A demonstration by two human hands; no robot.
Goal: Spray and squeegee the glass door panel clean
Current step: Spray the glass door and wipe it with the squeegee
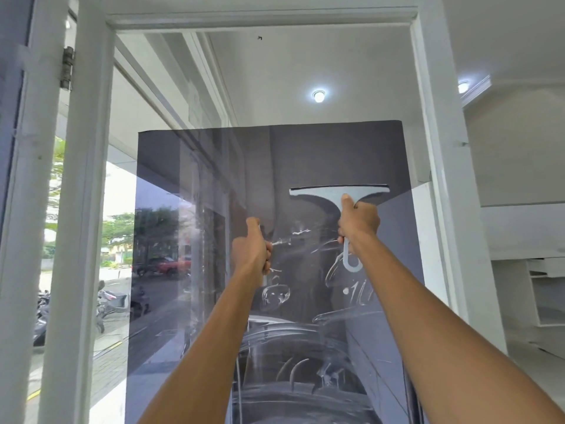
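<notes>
The right hand [359, 221] is raised to the glass door panel [183, 209] and wraps tightly round the handle of a pale squeegee [336, 192], thumb pointing up the stem. The squeegee's blade lies level against the right part of the glass, above the fist, and the handle's loop hangs below it. The left hand [252, 249], lower and to the left, is curled into a fist with its thumb up. It closes round a pale thing [264, 280] of which only slivers show, and what it is cannot be told. Wet white streaks [305, 374] mark the glass below both hands, over a dark sheet [336, 154] behind the pane. A white door frame [88, 179] stands at the left.
</notes>
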